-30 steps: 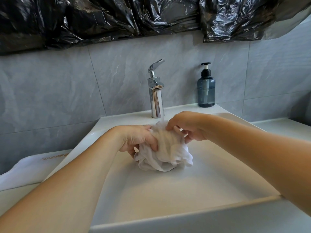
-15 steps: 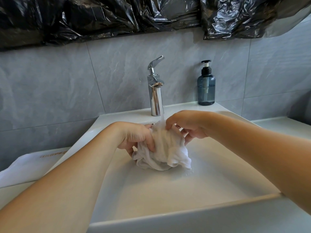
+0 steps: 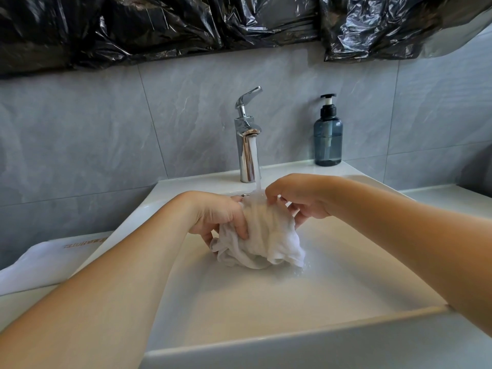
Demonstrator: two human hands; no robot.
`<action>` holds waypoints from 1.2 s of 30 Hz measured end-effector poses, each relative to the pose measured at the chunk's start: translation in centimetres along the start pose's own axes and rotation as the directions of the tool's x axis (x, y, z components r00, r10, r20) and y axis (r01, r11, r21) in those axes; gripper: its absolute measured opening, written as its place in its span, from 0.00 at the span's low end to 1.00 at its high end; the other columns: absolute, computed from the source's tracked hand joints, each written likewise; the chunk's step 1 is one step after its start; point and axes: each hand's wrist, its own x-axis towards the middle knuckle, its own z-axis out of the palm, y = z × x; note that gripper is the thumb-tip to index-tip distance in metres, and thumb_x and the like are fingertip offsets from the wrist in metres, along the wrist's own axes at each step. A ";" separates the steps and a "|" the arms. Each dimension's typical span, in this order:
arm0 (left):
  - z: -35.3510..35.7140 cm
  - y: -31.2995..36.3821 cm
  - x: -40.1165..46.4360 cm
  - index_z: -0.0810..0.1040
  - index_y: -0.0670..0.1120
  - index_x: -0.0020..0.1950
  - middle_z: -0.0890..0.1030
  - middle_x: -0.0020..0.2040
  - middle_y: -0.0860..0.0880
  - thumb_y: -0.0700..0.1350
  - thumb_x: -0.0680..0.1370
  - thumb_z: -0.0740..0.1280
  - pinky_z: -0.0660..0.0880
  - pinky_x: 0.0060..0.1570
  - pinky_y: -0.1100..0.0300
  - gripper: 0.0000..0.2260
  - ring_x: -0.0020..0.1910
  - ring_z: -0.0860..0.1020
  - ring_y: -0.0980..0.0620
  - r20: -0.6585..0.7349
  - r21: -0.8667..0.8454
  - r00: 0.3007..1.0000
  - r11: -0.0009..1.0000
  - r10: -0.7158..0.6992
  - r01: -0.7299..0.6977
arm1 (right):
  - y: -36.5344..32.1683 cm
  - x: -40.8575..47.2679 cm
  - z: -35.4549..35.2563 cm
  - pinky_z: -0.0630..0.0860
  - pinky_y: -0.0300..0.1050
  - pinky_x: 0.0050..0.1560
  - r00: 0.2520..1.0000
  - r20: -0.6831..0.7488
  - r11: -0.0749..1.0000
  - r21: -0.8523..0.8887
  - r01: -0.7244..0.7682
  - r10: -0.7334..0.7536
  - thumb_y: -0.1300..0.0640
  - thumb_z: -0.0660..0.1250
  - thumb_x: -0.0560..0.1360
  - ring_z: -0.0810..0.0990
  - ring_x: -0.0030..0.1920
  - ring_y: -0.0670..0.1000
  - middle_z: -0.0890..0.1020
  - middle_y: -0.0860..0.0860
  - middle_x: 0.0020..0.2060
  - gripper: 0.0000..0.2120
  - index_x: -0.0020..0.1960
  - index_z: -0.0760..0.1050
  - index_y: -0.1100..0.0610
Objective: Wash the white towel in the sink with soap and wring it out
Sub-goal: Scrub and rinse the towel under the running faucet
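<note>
A folded white cloth (image 3: 40, 262) lies left of the sink (image 3: 266, 302). It has a line of brown letters on it, but they are upside down and too blurry to read. The soap bottle (image 3: 327, 137) has no label that I can see.

The white towel (image 3: 262, 241) is bunched up over the sink, under the water running from the tap (image 3: 247, 145). The left hand (image 3: 221, 217) grips its left side, thumb on the front. The right hand (image 3: 298, 195) pinches the top with curled fingers.

The wall (image 3: 106, 129) is grey tile, with black plastic (image 3: 159, 25) hanging across the top.
</note>
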 end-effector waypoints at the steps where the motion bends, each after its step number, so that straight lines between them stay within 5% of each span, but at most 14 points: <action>1: 0.0 0.0 0.0 0.75 0.56 0.62 0.83 0.57 0.39 0.38 0.62 0.72 0.78 0.51 0.41 0.30 0.57 0.81 0.35 0.000 0.004 1.000 1.000 -0.002 0.002 | 0.0 0.1 -0.1 0.81 0.62 0.50 1.000 0.004 1.000 -0.001 0.000 0.000 0.62 0.60 0.76 0.80 0.47 0.61 0.78 0.57 0.50 0.08 0.52 0.75 0.60; 7: -0.2 0.4 -1.7 0.79 0.49 0.61 0.84 0.50 0.45 0.49 0.65 0.74 0.75 0.49 0.47 0.24 0.47 0.79 0.43 0.131 0.053 0.991 0.998 -0.029 0.022 | 0.5 0.3 -0.3 0.79 0.55 0.59 0.971 0.239 1.000 0.000 0.014 -0.013 0.71 0.66 0.70 0.80 0.57 0.59 0.80 0.57 0.58 0.20 0.61 0.76 0.60; 10: 0.8 0.7 -1.7 0.79 0.51 0.59 0.86 0.50 0.44 0.51 0.63 0.76 0.77 0.45 0.49 0.25 0.46 0.82 0.43 0.021 0.086 0.999 0.996 -0.032 0.031 | 1.0 0.8 -0.1 0.78 0.55 0.61 0.969 0.247 0.998 -0.044 0.035 -0.023 0.75 0.65 0.67 0.79 0.59 0.62 0.80 0.60 0.60 0.28 0.65 0.73 0.60; 15: 1.6 1.3 -2.5 0.77 0.48 0.56 0.83 0.54 0.37 0.45 0.67 0.69 0.78 0.44 0.47 0.17 0.43 0.81 0.40 -0.208 -0.011 0.978 1.000 -0.016 0.014 | 0.6 0.0 0.2 0.79 0.52 0.59 0.996 0.050 0.994 -0.077 0.081 -0.077 0.69 0.69 0.69 0.79 0.57 0.59 0.73 0.57 0.64 0.36 0.74 0.64 0.52; 19: 0.4 1.3 -4.2 0.75 0.51 0.49 0.80 0.48 0.41 0.42 0.68 0.67 0.76 0.47 0.48 0.11 0.43 0.78 0.41 -0.331 -0.206 0.943 0.977 -0.013 -0.059 | -0.1 -1.7 0.7 0.79 0.50 0.58 0.970 -0.052 0.971 -0.010 0.237 -0.237 0.63 0.72 0.71 0.80 0.55 0.54 0.78 0.53 0.59 0.32 0.72 0.68 0.55; 22: -0.5 0.9 -5.6 0.76 0.48 0.47 0.75 0.40 0.43 0.41 0.62 0.66 0.71 0.39 0.53 0.14 0.35 0.72 0.45 -0.390 -0.343 0.920 0.933 -0.031 -0.114 | 0.2 -3.1 1.3 0.79 0.52 0.52 0.968 -0.010 0.965 0.081 0.249 -0.249 0.52 0.73 0.73 0.80 0.56 0.52 0.78 0.48 0.61 0.32 0.73 0.63 0.46; 25: -0.7 0.4 -6.9 0.77 0.45 0.47 0.76 0.38 0.43 0.39 0.65 0.64 0.71 0.33 0.59 0.12 0.32 0.72 0.45 -0.413 -0.457 0.907 0.880 -0.084 -0.127 | 0.6 -4.4 1.6 0.75 0.56 0.56 0.984 0.157 0.996 0.030 0.082 -0.086 0.45 0.74 0.70 0.80 0.58 0.56 0.81 0.49 0.59 0.30 0.68 0.66 0.44; 27: -0.5 -0.1 -7.1 0.79 0.42 0.49 0.79 0.42 0.42 0.40 0.65 0.64 0.75 0.37 0.56 0.14 0.38 0.76 0.43 -0.409 -0.547 0.902 0.828 -0.138 -0.121 | 0.7 -4.9 1.7 0.76 0.58 0.59 0.975 0.219 0.999 -0.001 0.036 -0.035 0.52 0.73 0.73 0.81 0.58 0.57 0.82 0.52 0.56 0.21 0.64 0.72 0.50; 30: -0.4 -0.8 -6.7 0.80 0.40 0.55 0.83 0.47 0.40 0.42 0.59 0.64 0.78 0.42 0.51 0.24 0.43 0.80 0.41 -0.354 -0.677 0.918 0.727 -0.179 -0.119 | 0.1 -4.3 1.5 0.80 0.54 0.57 0.987 0.104 0.993 0.015 0.121 -0.122 0.60 0.68 0.76 0.83 0.51 0.54 0.83 0.54 0.51 0.11 0.59 0.75 0.54; 34: -0.4 -0.5 -6.8 0.78 0.42 0.53 0.83 0.44 0.41 0.43 0.64 0.62 0.78 0.44 0.50 0.19 0.41 0.80 0.42 -0.234 -0.723 0.969 0.681 -0.079 -0.119 | -1.0 -2.3 1.5 0.82 0.52 0.52 0.981 -0.056 0.975 0.109 0.192 -0.187 0.72 0.62 0.74 0.82 0.47 0.54 0.82 0.55 0.47 0.16 0.53 0.76 0.55; 36: -0.1 -0.7 -6.4 0.80 0.43 0.57 0.85 0.49 0.42 0.52 0.70 0.65 0.78 0.50 0.46 0.19 0.46 0.82 0.42 -0.172 -0.743 0.985 0.658 -0.006 -0.126 | -0.6 -1.5 1.5 0.82 0.50 0.50 0.970 -0.089 0.964 0.121 0.236 -0.226 0.74 0.60 0.72 0.79 0.44 0.53 0.80 0.54 0.44 0.19 0.52 0.77 0.54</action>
